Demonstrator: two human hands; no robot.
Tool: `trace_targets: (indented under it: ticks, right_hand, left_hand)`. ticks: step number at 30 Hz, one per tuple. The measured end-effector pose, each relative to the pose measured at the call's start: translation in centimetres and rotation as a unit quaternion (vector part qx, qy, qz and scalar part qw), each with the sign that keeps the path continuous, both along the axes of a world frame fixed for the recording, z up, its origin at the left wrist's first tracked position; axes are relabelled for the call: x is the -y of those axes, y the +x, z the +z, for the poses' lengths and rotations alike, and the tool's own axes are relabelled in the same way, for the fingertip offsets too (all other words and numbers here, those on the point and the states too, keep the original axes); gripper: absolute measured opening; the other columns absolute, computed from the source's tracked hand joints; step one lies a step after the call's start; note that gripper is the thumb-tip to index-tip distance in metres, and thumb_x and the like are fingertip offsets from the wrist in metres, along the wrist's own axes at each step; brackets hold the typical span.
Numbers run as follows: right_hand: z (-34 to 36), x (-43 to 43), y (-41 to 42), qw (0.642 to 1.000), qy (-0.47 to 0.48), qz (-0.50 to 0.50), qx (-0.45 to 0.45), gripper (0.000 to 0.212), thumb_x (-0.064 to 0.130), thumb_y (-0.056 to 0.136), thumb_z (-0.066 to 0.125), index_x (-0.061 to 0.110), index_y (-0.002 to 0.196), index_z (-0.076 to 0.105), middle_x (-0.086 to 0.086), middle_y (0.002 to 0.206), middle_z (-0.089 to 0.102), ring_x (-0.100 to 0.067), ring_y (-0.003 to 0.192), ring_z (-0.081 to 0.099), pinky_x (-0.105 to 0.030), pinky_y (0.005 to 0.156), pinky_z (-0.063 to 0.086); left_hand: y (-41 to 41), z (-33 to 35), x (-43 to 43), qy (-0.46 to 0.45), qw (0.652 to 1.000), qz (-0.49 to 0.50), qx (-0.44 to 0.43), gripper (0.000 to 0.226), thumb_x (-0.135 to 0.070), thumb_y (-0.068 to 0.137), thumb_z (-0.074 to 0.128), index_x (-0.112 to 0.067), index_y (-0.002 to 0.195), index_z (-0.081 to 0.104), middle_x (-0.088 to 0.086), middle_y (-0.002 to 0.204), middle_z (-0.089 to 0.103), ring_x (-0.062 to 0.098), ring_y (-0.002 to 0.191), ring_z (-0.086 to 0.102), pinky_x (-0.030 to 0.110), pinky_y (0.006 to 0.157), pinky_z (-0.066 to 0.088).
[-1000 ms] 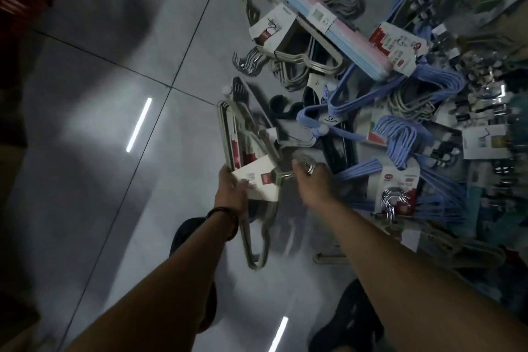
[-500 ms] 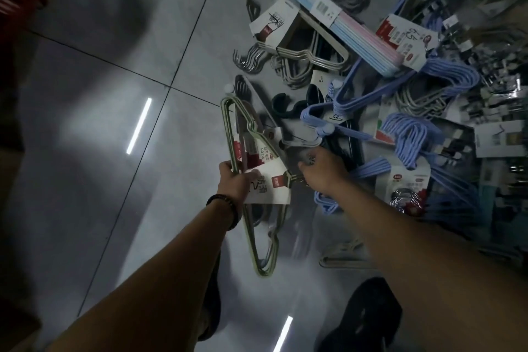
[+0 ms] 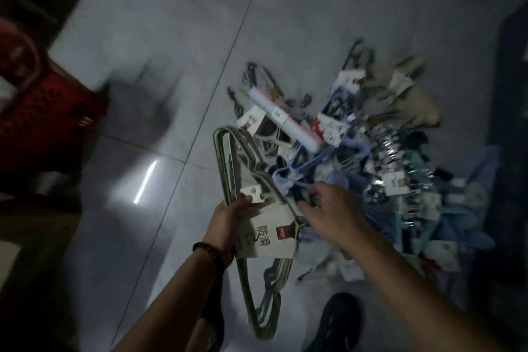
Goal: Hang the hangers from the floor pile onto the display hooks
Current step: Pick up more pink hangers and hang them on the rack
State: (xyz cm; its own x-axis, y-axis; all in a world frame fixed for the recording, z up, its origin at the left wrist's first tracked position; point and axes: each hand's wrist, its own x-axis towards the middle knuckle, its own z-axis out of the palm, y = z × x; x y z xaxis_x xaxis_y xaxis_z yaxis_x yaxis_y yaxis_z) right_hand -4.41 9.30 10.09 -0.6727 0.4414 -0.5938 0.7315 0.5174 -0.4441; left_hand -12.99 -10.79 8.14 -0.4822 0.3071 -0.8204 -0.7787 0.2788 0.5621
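Only legible txt: sleeve card (image 3: 268, 234) round the green hanger bundle (image 3: 228, 157) gripped in the left hand (image 3: 228, 223), w/ 2 big dark chars "防滑", printed sideways near the card's middle. Just right of them, by the card's right edge, a small red patch (image 3: 283, 232) w/ white print, too small to read. Left of the chars a thin dark line mark, no wording. White tab (image 3: 251, 194) at the card's top corner: faint mark, unreadable. Floor pile (image 3: 371, 151): red-white card (image 3: 325, 128) & others, plus white sticker (image 3: 278, 115) on the pink/blue pack (image 3: 300, 134), all motion-blurred, no txt, nos. or brand legible. Red crate (image 3: 43, 111) at the floor's left edge: dark marks, can't read
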Motion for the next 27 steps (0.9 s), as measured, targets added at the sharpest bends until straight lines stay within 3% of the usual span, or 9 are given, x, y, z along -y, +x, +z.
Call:
trace_targets:
  ticks: [4, 6, 9, 13, 16, 18, 22, 25, 27]
  right_hand:
    - [18.1, -1.7, -0.1, 0.990, 0.084, 0.027, -0.111, 0.055, 0.070, 0.090, 0.045, 0.030, 0.124, 0.063, 0.004, 0.116, 0.068, -0.019, 0.101, 0.063, -0.036, 0.084, 0.053]
    - [26.7, -2.3, 0.7, 0.986, 0.101, 0.016, -0.128, 0.047, 0.061, 0.096, 0.049, 0.029, 0.129, 0.059, 0.002, 0.116, 0.069, -0.020, 0.097, 0.064, -0.031, 0.073, 0.049]
    - [37.3, -3.7, 2.5, 0.974, 0.182, -0.017, -0.136, 0.042, 0.046, 0.104, 0.047, 0.026, 0.140, 0.051, -0.006, 0.126, 0.068, -0.028, 0.109, 0.064, -0.035, 0.081, 0.051]
    - [50.3, -5.8, 7.1, 0.944, 0.303, -0.084, -0.101, 0.029, 0.038, 0.105, 0.049, 0.029, 0.132, 0.051, -0.007, 0.108, 0.072, -0.030, 0.096, 0.068, -0.035, 0.068, 0.047]
    - [59.1, -6.3, 12.4, 0.917, 0.359, -0.146, -0.089, 0.033, 0.025, 0.102, 0.050, 0.035, 0.133, 0.046, -0.004, 0.106, 0.070, -0.029, 0.093, 0.068, -0.037, 0.068, 0.051]
    - [63.1, -6.1, 16.3, 0.901, 0.369, -0.210, -0.088, 0.036, 0.024, 0.102, 0.049, 0.039, 0.134, 0.044, -0.004, 0.105, 0.070, -0.028, 0.090, 0.067, -0.038, 0.070, 0.056]
    - [69.4, -4.4, 25.1, 0.857, 0.384, -0.316, -0.133, 0.013, 0.038, 0.106, 0.043, 0.035, 0.115, 0.050, 0.000, 0.087, 0.069, -0.021, 0.072, 0.065, -0.040, 0.064, 0.058]
    - [73.9, -1.2, 32.1, 0.822, 0.410, -0.369, -0.144, 0.022, 0.047, 0.107, 0.040, 0.035, 0.112, 0.058, 0.003, 0.090, 0.069, -0.015, 0.070, 0.060, -0.034, 0.063, 0.052]
    - [76.2, 1.5, 37.2, 0.801, 0.435, -0.392, -0.126, 0.016, 0.036, 0.109, 0.043, 0.034, 0.115, 0.058, 0.001, 0.095, 0.071, -0.018, 0.075, 0.064, -0.036, 0.065, 0.055]
  left_hand:
    - [1.1, 14.6, -5.9, 0.045, 0.997, -0.023, -0.059, 0.029, -0.022, 0.105, 0.054, -0.002, 0.120, 0.068, 0.015, 0.107, 0.079, 0.026, 0.089, 0.078, 0.031, 0.070, 0.062]
    - [1.7, 22.8, -8.6, 0.077, 0.992, -0.053, -0.084, 0.032, -0.028, 0.105, 0.055, -0.005, 0.122, 0.070, 0.013, 0.115, 0.078, 0.028, 0.104, 0.076, 0.035, 0.083, 0.061]
    - [2.6, 34.1, -11.9, 0.141, 0.979, -0.103, -0.101, 0.040, -0.037, 0.104, 0.055, -0.006, 0.124, 0.072, 0.011, 0.116, 0.079, 0.027, 0.108, 0.075, 0.034, 0.087, 0.061]
    - [5.2, 47.9, -15.7, 0.235, 0.933, -0.227, -0.151, 0.054, -0.053, 0.095, 0.067, -0.008, 0.123, 0.074, 0.016, 0.119, 0.077, 0.033, 0.113, 0.073, 0.048, 0.101, 0.057]
    - [8.6, 57.0, -18.0, 0.302, 0.865, -0.322, -0.238, 0.048, -0.054, 0.089, 0.068, -0.013, 0.112, 0.073, 0.003, 0.107, 0.081, 0.015, 0.103, 0.076, 0.027, 0.087, 0.061]
    - [10.9, 61.6, -19.0, 0.323, 0.817, -0.367, -0.305, 0.060, -0.071, 0.081, 0.066, -0.016, 0.104, 0.072, -0.003, 0.096, 0.081, 0.004, 0.090, 0.075, 0.019, 0.078, 0.057]
    - [16.9, 68.7, -20.7, 0.351, 0.763, -0.432, -0.328, 0.112, -0.105, 0.061, 0.036, -0.008, 0.103, 0.073, 0.006, 0.093, 0.080, 0.021, 0.087, 0.077, 0.042, 0.080, 0.063]
    - [23.2, 73.8, -20.1, 0.378, 0.724, -0.453, -0.358, 0.083, -0.088, 0.075, 0.032, -0.011, 0.072, 0.064, 0.008, 0.066, 0.068, 0.019, 0.061, 0.067, 0.027, 0.058, 0.052]
    - [27.6, 76.3, -19.2, 0.401, 0.695, -0.478, -0.358, 0.067, -0.083, 0.079, 0.044, -0.019, 0.061, 0.055, 0.012, 0.055, 0.057, 0.016, 0.050, 0.057, 0.024, 0.053, 0.044]
